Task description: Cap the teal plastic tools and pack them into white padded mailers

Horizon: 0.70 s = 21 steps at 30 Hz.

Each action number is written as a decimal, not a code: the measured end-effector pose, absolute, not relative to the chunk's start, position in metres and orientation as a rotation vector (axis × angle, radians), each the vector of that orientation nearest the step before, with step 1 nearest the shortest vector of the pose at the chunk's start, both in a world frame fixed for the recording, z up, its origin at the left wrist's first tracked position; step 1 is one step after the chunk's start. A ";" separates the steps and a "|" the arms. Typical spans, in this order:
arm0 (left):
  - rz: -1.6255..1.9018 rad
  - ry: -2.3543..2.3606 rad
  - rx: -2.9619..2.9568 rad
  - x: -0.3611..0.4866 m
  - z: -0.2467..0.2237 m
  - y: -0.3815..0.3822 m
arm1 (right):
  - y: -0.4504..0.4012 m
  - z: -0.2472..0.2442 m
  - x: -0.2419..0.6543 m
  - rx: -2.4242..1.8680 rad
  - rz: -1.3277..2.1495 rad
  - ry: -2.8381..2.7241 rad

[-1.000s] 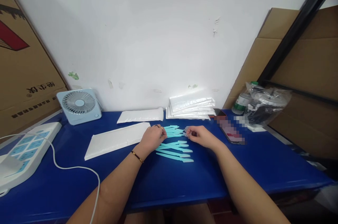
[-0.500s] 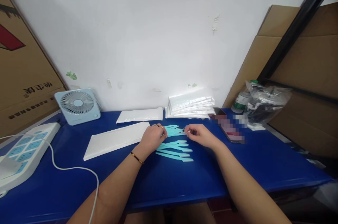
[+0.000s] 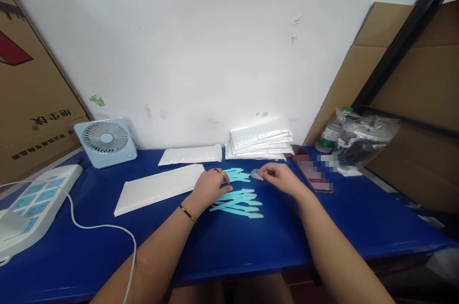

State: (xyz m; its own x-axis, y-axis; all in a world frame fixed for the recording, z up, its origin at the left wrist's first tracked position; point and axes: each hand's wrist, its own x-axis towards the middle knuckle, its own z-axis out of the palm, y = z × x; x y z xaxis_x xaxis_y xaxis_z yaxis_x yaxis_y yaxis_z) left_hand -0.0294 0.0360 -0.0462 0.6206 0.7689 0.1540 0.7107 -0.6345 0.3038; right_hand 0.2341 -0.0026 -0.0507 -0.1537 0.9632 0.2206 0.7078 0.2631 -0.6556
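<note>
Several turquoise eyebrow razors [image 3: 239, 202] with pale blade ends lie fanned out on the blue table. A second group of turquoise razors [image 3: 237, 175] lies just behind them. My left hand [image 3: 212, 185], wearing a ring and a bracelet, is curled at the handle ends of the rear group. Its thumb and fingers close on a razor's handle end, partly hidden. My right hand [image 3: 278, 177] pinches at a small heap of translucent plastic caps [image 3: 255, 174] right of the razors. The piece between its fingertips is mostly covered.
White padded mailer envelopes lie at left [image 3: 158, 188] and behind [image 3: 190, 155], with a stack [image 3: 260, 142] by the wall. A fan [image 3: 106, 142], power strip [image 3: 39, 203] and cable [image 3: 103, 227] stand left. Phone [image 3: 313, 175], bottle [image 3: 328, 137] and plastic bag [image 3: 366, 136] sit right.
My right hand has shifted slightly right and up, away from the razors, and the translucent caps show more clearly. My left hand has moved slightly right, its thumb lower.
</note>
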 end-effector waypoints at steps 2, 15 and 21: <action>0.420 1.334 2.673 -0.031 -0.050 0.043 | 0.003 -0.056 0.241 -1.647 0.382 -1.899; 0.342 1.376 2.775 -0.031 -0.055 0.051 | 0.011 -0.067 0.232 -1.736 0.320 -1.959; 0.378 1.369 2.739 -0.034 -0.054 0.050 | 0.006 -0.062 0.236 -1.707 0.267 -1.955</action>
State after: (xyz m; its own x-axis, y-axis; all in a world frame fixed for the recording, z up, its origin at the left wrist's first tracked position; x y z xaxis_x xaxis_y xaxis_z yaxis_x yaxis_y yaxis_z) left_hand -0.0344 0.0504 -0.0539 0.5766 0.7941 0.1924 0.7803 -0.6050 0.1584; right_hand 0.2360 0.0057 -0.0622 -0.0647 0.9645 0.2559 0.8607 0.1837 -0.4748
